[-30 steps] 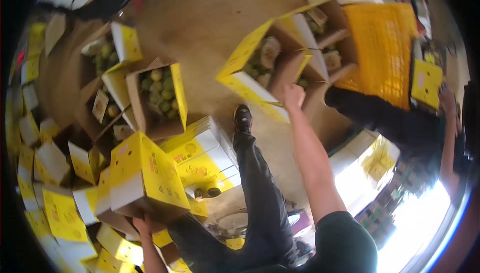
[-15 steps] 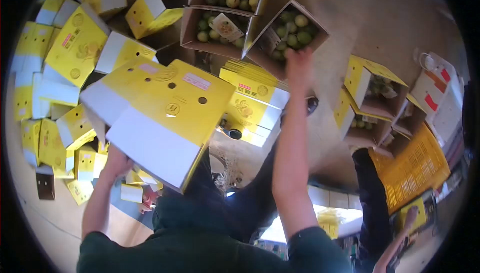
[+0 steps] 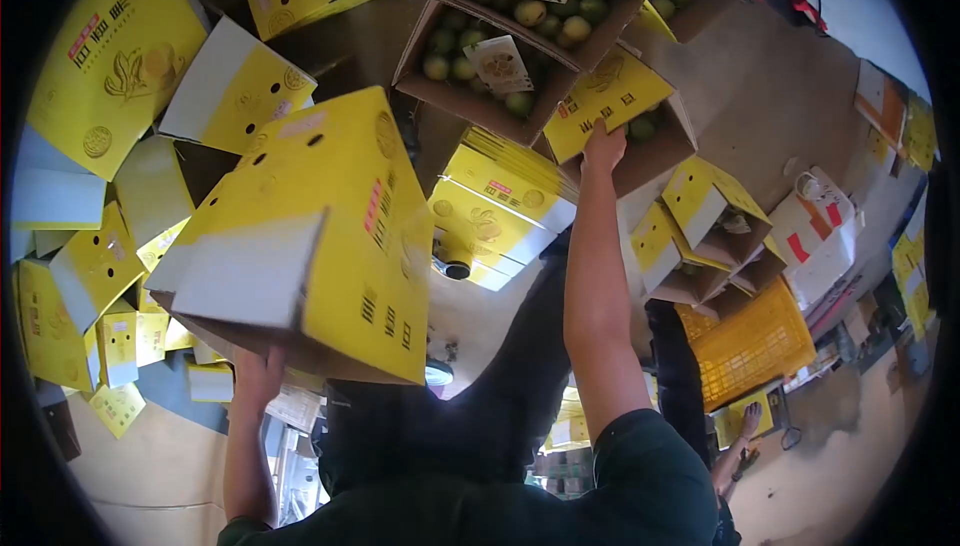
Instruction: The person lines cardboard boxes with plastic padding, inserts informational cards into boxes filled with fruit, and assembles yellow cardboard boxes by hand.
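Note:
A large yellow-and-white carton hangs tilted at the left, and my left hand grips its lower edge; some fingers are hidden behind the cardboard. My right hand is closed on the edge of a yellow printed flap. That flap lies slanted over an open carton with green fruit in it. Beside it stand two more open cartons of green and yellowish fruit, the nearer one with a printed card on top.
A stack of flattened yellow cartons sits in front of me. Many yellow-and-white cartons pile up at the left. At the right are small open cartons, an orange crate and another person's hand.
The carton in my left hand has turned, showing its printed side. My right hand has moved from the fruit onto the yellow flap, now over the fruit. The view has shifted.

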The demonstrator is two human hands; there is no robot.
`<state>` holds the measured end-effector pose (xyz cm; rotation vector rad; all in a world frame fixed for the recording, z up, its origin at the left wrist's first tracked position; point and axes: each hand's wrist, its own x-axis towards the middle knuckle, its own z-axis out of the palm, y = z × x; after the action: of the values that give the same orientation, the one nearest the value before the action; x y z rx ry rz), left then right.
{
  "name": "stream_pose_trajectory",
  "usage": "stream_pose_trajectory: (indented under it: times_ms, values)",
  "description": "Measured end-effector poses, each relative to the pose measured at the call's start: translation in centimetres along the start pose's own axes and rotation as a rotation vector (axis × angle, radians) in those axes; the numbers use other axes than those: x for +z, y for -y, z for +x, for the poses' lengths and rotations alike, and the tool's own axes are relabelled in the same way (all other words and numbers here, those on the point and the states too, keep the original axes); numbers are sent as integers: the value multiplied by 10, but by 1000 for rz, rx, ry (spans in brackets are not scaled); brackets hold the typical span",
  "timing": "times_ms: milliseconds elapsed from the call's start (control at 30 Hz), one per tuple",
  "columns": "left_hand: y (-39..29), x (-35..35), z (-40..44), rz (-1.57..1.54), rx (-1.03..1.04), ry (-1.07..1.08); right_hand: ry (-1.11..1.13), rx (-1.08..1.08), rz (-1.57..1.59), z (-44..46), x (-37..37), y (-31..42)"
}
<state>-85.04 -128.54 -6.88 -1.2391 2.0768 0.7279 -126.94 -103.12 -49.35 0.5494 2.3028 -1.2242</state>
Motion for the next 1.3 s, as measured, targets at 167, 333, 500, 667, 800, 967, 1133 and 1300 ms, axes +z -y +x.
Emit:
stream_pose_trajectory:
  times_ms: [167,333,500,667,800,967,1133,1300]
  values:
    - [-20,-7,10,-160,-96,-2,-124,-174,-510,-2,-68,-26]
    - [1,-3,0,-166,-153,-12,-22,-404,-650,-36,-119,13]
    - [2,-9,15,-133,-123,12,37,-491,-878,-19,-144,-38]
    - [3,-9,15,-176,-164,-12,69,-512,-810,-26,-120,-48]
    - [-5,-15,20,-314,-463,50,173,-279,-666,-107,-39,-11]
    - [6,-11,17,-221,-251,-29,157,-146,-669,-47,60,21]
    - [-5,-10,13,-82,-115,-67,200,-153,-548,-25,52,-1]
    - [-12,-11,16,-77,-119,-56,42,-131,-482,-66,0,-75]
